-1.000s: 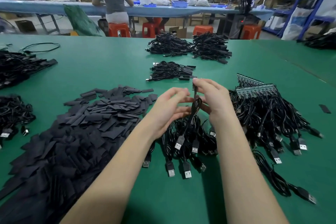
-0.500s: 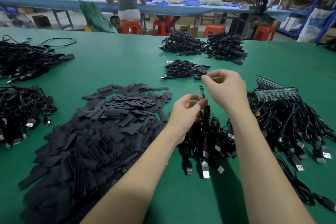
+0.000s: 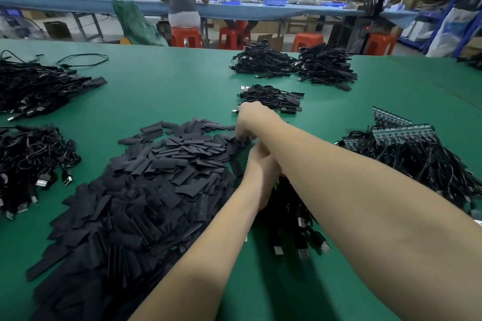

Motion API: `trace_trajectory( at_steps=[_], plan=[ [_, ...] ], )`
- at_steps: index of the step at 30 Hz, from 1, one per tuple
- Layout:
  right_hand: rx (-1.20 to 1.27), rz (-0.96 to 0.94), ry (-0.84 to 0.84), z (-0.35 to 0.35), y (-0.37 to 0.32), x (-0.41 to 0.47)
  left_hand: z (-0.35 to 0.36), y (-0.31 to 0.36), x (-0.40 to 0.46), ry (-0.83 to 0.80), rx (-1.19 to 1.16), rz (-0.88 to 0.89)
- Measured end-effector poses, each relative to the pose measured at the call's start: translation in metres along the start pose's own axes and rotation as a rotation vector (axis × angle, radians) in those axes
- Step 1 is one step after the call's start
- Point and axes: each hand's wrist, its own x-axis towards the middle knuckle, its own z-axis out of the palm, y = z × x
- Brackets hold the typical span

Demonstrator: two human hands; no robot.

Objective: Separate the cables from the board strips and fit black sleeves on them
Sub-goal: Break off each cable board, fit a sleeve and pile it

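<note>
Sleeves (image 3: 161, 177) sat heaped on the counter (image 3: 161, 91); right hand (image 3: 251, 120) curled, fingering its edge, left hand (image 3: 262, 172) gripped cables (image 3: 292, 211).

Matt black sleeves (image 3: 167, 164) on a smooth green table (image 3: 169, 91).

No readable text, label, brand, number or sign is showing anywhere in the head view, since whatever markings may be sitting on the distant boxes and shelves are appearing too small and blurred to make out.
</note>
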Motion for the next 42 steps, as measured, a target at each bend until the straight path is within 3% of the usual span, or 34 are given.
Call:
trace_trajectory(
  at_steps=[6, 10, 13, 17, 22, 25, 31, 42],
  plan=[
    [0.066, 0.03, -0.09, -0.004, 0.005, 0.005, -0.001, -0.001, -0.002, 0.017, 0.062, 0.039],
    [0.089, -0.018, 0.072, -0.031, 0.009, -0.002, 0.0, 0.001, -0.004, 0.015, -0.06, -0.017],
    [0.471, -0.046, 0.187, -0.059, 0.035, -0.023, 0.001, 0.003, -0.002, 0.029, -0.1, -0.025],
    [1.113, -0.103, 0.158, -0.057, 0.09, -0.074, -0.001, 0.009, -0.005, -0.054, -0.155, -0.015],
    [1.671, -0.11, 0.102, -0.015, 0.127, -0.11, -0.001, 0.011, -0.007, -0.074, -0.17, -0.023],
    [1.874, -0.094, 0.094, 0.003, 0.129, -0.116, -0.002, 0.01, -0.006, -0.107, -0.16, -0.017],
    [2.025, -0.097, 0.158, 0.017, 0.123, -0.116, -0.007, 0.008, -0.005, -0.2, -0.137, -0.023],
    [1.893, -0.128, 0.253, 0.02, 0.122, -0.113, -0.009, 0.007, -0.004, -0.26, -0.069, -0.037]
  ],
)
